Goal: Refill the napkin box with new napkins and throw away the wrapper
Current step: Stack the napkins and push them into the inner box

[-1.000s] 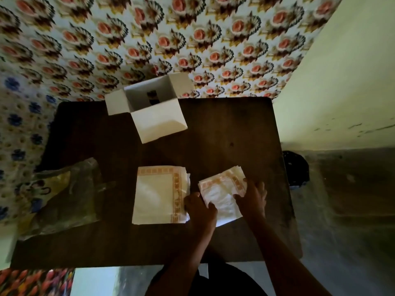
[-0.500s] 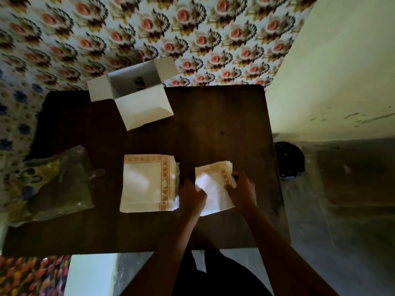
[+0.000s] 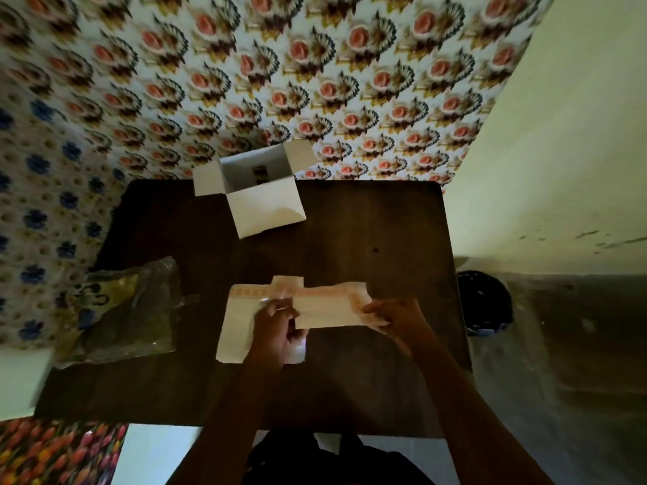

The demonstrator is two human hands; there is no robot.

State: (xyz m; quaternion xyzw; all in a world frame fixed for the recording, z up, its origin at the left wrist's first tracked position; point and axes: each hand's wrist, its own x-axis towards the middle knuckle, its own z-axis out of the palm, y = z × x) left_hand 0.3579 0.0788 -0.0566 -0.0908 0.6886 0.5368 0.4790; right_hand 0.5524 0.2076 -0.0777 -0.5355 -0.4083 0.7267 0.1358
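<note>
Both hands [image 3: 336,320] clamped on folded napkin [image 3: 325,309], long axis left-right.

Much of the napkin stack [image 3: 235,330], near the table's [image 3: 367,239] front edge, is covered by the left hand [image 3: 275,332], and its right part is hidden behind the lifted napkins [image 3: 327,311]. The right end of those napkins is concealed by the right hand [image 3: 399,318]. A small dark shape inside the napkin box [image 3: 255,185] at the far edge cannot be identified. The print on the wrapper [image 3: 119,309], at the left edge, is too blurred to be read.
</note>
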